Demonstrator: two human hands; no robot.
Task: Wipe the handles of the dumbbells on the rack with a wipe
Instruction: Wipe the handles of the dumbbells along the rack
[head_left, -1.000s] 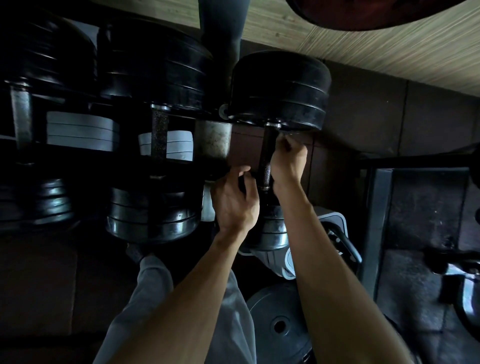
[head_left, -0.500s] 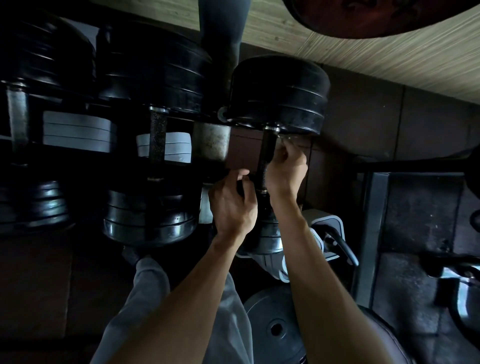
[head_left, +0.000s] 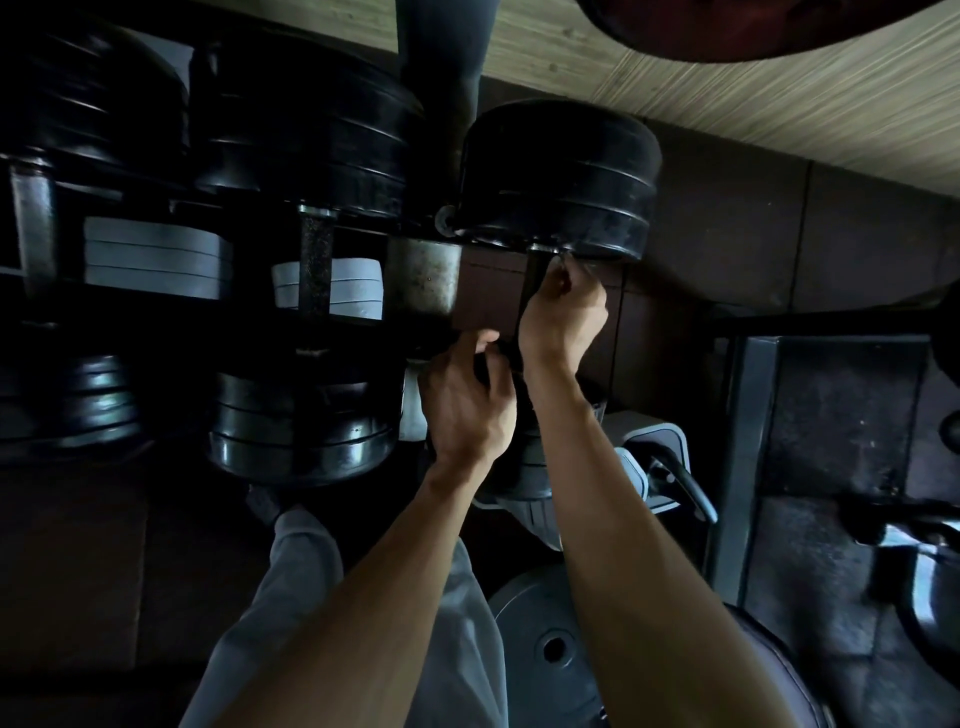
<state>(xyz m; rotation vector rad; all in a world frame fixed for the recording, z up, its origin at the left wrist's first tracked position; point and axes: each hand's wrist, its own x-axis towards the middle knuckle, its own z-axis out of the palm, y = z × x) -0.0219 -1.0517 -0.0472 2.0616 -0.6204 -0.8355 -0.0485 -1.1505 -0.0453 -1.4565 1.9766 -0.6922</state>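
Note:
A black dumbbell (head_left: 558, 176) lies on the rack, its dark handle (head_left: 531, 280) running from the far head toward me. My right hand (head_left: 563, 312) is curled round the upper part of that handle, just under the far head; a thin pale edge of a wipe (head_left: 582, 265) shows at its fingertips. My left hand (head_left: 470, 400) grips the lower part of the same handle, close beside the right wrist. The near head of this dumbbell is mostly hidden behind my arms. Two more dumbbells, one (head_left: 311, 291) with a speckled handle and another (head_left: 36, 234), lie to the left.
A metal rack post (head_left: 423, 280) stands between the middle and right dumbbells. Pale grey plates (head_left: 156, 257) sit on a lower level. A loose weight plate (head_left: 550, 644) lies on the floor by my grey trouser leg (head_left: 306, 571). A dark metal frame (head_left: 743, 467) stands at the right.
My right hand has slid up the handle toward the far head. My left hand has stayed on the lower handle.

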